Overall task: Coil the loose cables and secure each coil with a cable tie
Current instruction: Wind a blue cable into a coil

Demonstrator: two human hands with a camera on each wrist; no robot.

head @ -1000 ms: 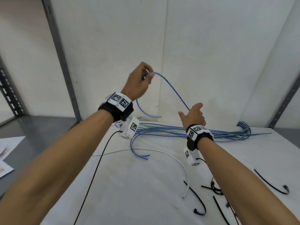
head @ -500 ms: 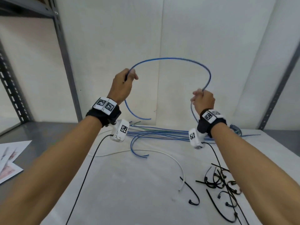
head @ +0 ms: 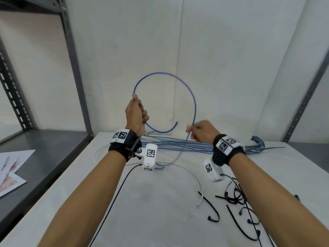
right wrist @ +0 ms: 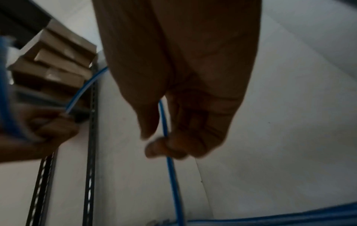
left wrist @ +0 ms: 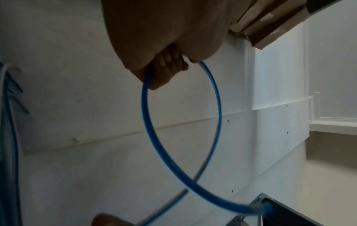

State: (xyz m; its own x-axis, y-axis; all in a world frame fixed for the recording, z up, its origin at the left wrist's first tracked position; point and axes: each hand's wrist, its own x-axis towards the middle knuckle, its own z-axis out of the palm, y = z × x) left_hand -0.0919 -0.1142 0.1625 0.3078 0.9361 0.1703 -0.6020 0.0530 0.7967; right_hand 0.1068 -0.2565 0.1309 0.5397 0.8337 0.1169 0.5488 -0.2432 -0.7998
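My left hand (head: 136,114) is curled tight around the blue cable (head: 193,97), raised above the table (head: 142,202). The cable arcs up in a loop and comes down into my right hand (head: 202,131), where my thumb and fingers pinch it. Black cable ties (head: 236,198) lie on the table below my right arm.

A white table (head: 142,211) carries a bundle of blue cables (head: 195,145) at the back, a white cable (head: 192,172) in the middle, and black ties (head: 236,198) at right.
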